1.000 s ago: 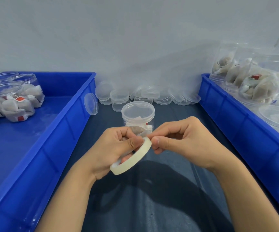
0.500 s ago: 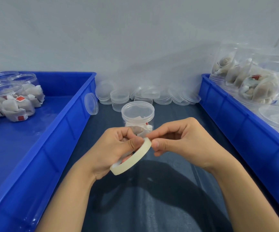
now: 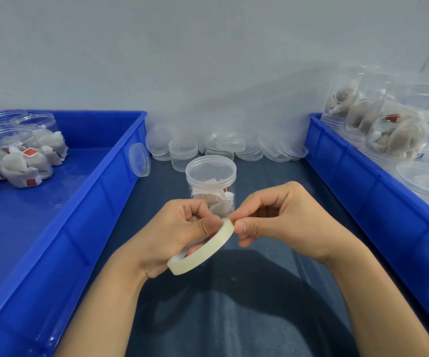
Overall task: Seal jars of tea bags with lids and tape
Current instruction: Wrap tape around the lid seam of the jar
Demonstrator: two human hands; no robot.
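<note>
A clear jar of tea bags [image 3: 211,186] with its lid on stands upright on the dark table, just behind my hands. My left hand [image 3: 174,235] grips a white roll of tape [image 3: 203,251], fingers through its hole and thumb on the outer rim. My right hand [image 3: 277,222] pinches at the roll's top edge with thumb and forefinger, the other fingers curled. Whether a tape end is lifted is too small to tell. My hands partly hide the jar's lower half.
A pile of loose clear lids [image 3: 223,148] lies against the back wall. The blue bin at left [image 3: 100,202] holds lidded jars of tea bags [image 3: 25,161]; one lid [image 3: 139,160] leans on its rim. The blue bin at right [image 3: 378,202] holds more jars [image 3: 393,130].
Both hands and the tape roll have stayed almost in place; my right thumb and forefinger shifted slightly on the roll's top edge.
</note>
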